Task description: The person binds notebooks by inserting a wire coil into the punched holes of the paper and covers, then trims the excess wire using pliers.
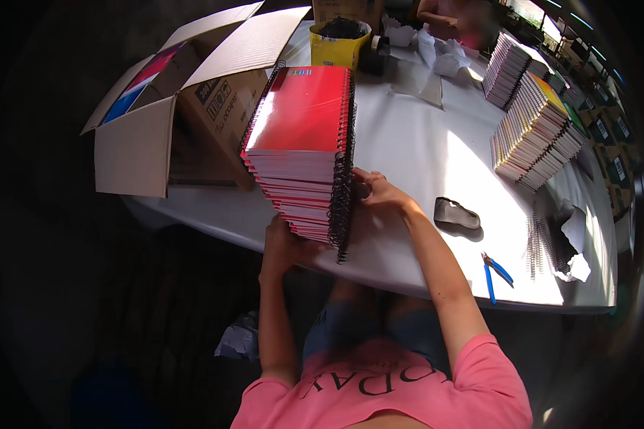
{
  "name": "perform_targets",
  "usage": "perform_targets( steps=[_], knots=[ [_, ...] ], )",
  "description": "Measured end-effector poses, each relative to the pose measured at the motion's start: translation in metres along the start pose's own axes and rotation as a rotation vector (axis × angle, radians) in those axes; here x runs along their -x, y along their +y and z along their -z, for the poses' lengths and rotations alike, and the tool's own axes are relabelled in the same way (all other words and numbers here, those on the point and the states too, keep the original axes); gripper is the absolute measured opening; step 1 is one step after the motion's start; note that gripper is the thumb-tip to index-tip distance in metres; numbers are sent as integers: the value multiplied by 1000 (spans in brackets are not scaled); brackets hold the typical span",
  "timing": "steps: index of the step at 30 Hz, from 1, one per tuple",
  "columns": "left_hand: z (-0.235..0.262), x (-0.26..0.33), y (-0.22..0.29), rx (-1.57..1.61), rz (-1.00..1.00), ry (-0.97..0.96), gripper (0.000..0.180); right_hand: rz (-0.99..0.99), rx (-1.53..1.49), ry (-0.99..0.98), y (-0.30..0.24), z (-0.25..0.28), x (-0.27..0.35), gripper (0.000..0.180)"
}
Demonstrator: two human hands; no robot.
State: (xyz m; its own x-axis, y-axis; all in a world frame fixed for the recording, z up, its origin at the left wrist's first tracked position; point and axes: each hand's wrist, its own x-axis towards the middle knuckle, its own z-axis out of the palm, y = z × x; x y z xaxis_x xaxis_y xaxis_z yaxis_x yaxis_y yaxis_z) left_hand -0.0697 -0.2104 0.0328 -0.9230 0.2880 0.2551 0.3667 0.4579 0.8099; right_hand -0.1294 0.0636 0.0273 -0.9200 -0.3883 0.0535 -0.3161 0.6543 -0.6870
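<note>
Both hands, left hand (283, 243) and right hand (379, 191), clasp the stacked red notebooks (304, 146) on the bench (422, 150); far stacks (537, 129) remain unboxed.

Glossy red notebook covers (304, 107), black wire spirals (342, 193), matt corrugated cardboard box (193, 93), seemingly plastic-handled pliers (495, 273).

Bare tabletop (415, 143) lies open right of the notebook stack (304, 150); cardboard box (186, 107) blocks left.

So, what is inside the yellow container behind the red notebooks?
The yellow container is filled to its rim with a dark, tangled heap, maybe black spiral bindings. What lies deeper is covered.
</note>
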Motion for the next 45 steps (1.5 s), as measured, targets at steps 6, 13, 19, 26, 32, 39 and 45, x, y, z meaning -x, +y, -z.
perform_targets(
  steps=[6,13,19,26,32,39,45],
  knots=[
    [6,-23,-8,317,27,-337,79,-76,-162,281,22,-31,16,59],
    [31,-17,-64,215,146,-500,68,-119,-87,473,-49,-48,75,52],
    [31,-19,-60,686,37,-616,66,95,-362,655,-33,-70,96,62],
    [-13,4,-57,856,279,-147,46,-89,-139,553,-58,-48,101,69],
    [-26,-6,-39,1137,242,92,42,-54,-192,445,-62,-37,93,75],
    [-27,-11,-35,1130,202,120,41,-11,-219,515,-59,-50,106,82],
    [-30,-13,-33,1123,182,128,40,-30,-486,390,-64,-54,105,91]
  ],
)
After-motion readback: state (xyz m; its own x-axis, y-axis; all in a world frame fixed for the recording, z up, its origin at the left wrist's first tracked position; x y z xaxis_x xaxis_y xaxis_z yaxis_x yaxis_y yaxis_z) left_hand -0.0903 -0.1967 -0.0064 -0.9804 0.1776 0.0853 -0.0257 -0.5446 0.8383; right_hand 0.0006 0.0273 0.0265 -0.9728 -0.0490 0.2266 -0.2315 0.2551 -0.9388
